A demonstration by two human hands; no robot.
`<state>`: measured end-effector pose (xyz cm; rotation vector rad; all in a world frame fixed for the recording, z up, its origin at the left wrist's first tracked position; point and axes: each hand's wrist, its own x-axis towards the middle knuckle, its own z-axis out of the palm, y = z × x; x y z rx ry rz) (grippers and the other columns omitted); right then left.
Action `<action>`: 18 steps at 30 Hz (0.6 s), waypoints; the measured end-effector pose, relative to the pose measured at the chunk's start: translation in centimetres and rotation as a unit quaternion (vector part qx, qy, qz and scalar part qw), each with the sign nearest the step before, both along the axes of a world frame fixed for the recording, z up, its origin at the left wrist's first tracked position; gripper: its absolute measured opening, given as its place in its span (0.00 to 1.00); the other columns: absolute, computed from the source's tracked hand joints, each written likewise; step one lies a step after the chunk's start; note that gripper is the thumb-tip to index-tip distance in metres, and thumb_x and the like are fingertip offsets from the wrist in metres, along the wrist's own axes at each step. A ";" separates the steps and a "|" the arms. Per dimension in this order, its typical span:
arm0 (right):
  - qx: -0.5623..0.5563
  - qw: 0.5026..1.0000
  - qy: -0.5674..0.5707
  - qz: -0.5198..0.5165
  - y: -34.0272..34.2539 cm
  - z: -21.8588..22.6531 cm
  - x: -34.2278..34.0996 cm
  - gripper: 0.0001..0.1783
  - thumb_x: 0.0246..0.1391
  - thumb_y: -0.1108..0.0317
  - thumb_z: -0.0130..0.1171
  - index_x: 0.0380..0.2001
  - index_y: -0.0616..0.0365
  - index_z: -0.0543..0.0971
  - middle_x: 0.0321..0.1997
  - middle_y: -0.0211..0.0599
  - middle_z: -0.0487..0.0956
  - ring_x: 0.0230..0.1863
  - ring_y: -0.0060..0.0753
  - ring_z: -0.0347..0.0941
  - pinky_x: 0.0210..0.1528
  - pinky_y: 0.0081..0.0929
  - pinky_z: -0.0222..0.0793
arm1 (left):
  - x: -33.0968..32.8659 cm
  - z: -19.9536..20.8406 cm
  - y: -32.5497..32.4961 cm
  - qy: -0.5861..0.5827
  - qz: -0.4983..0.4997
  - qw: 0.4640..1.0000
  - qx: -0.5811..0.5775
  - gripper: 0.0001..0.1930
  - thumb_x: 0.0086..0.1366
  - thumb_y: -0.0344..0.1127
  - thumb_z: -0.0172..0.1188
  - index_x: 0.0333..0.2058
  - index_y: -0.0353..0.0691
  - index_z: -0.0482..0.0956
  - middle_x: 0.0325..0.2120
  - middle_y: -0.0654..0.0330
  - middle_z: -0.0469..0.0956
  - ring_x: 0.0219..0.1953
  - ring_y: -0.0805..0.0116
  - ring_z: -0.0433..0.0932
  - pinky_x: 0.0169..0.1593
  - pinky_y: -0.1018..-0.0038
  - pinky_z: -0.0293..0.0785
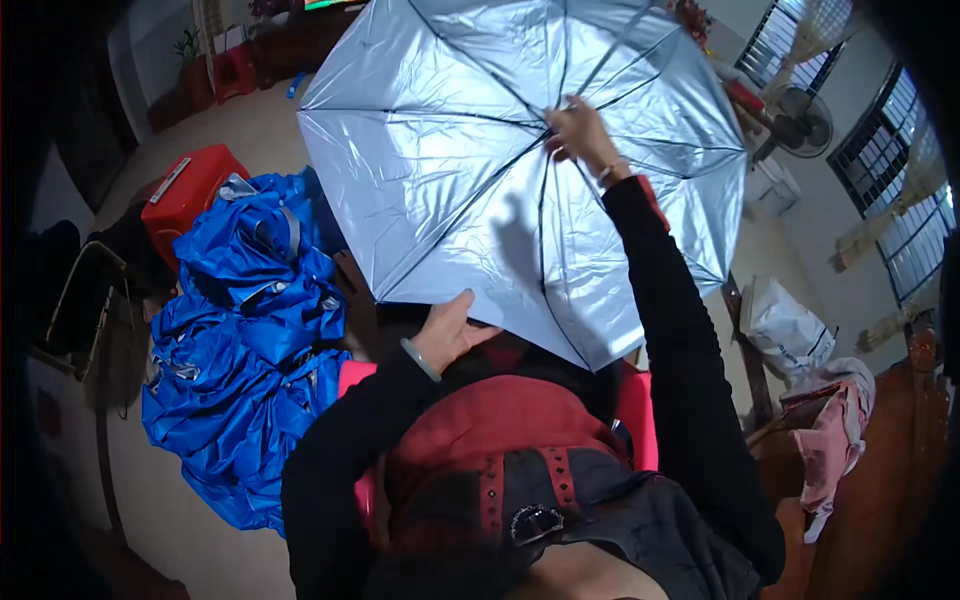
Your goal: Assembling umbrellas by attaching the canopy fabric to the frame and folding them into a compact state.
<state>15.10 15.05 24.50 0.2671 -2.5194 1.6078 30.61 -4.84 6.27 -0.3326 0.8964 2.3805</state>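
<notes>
An opened umbrella point(450, 190) with a silvery inner canopy and thin dark ribs spreads before me, its inside facing me. My left hand point(452, 338) pinches the canopy's near edge, the thumb on the silver side and the fingers partly behind it. Over the middle, where the ribs meet, my right hand point(582, 138) has its fingers bent and apart. Whether they touch the hub is hard to make out. A shadow of that hand falls on the cloth below it.
On my left lies a heap of shiny blue fabric point(245, 380) beside a red plastic stool point(195, 195). To the right are a white bag point(785, 325), pink cloth point(835, 440) on wooden furniture, and a fan point(800, 122) near barred windows.
</notes>
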 end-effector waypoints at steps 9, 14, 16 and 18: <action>0.343 0.874 0.133 0.315 -0.5 -8.7 15.5 0.14 0.49 0.65 0.55 0.39 0.59 0.74 0.32 0.44 0.77 0.32 0.47 0.74 0.34 0.36 0.69 | -1.5 -0.1 -2.1 0.089 0.005 0.996 -0.031 0.16 0.63 0.38 0.49 0.48 0.37 0.64 0.43 0.54 0.70 0.41 0.56 0.73 0.35 0.59 0.74; 0.255 0.952 0.072 0.152 6.0 -6.8 19.2 0.18 0.45 0.64 0.61 0.40 0.59 0.75 0.35 0.43 0.77 0.36 0.37 0.75 0.33 0.27 0.70 | -3.0 0.3 -4.8 0.020 0.157 0.987 -0.021 0.16 0.61 0.32 0.52 0.48 0.37 0.65 0.43 0.54 0.70 0.43 0.58 0.72 0.42 0.56 0.73; 0.291 0.948 0.052 0.119 8.2 -6.2 21.2 0.22 0.42 0.65 0.64 0.42 0.57 0.74 0.39 0.36 0.77 0.39 0.32 0.73 0.34 0.24 0.68 | -3.5 1.5 -5.2 0.057 0.184 0.980 -0.056 0.15 0.60 0.31 0.52 0.46 0.34 0.66 0.42 0.53 0.71 0.44 0.59 0.71 0.43 0.59 0.73; 0.283 0.945 0.079 0.147 9.7 -8.6 21.2 0.22 0.40 0.65 0.65 0.42 0.57 0.74 0.40 0.37 0.75 0.39 0.35 0.73 0.37 0.26 0.68 | -4.4 1.5 -5.4 0.087 0.213 0.958 -0.174 0.16 0.58 0.32 0.55 0.44 0.31 0.67 0.40 0.53 0.72 0.45 0.60 0.70 0.43 0.65 0.71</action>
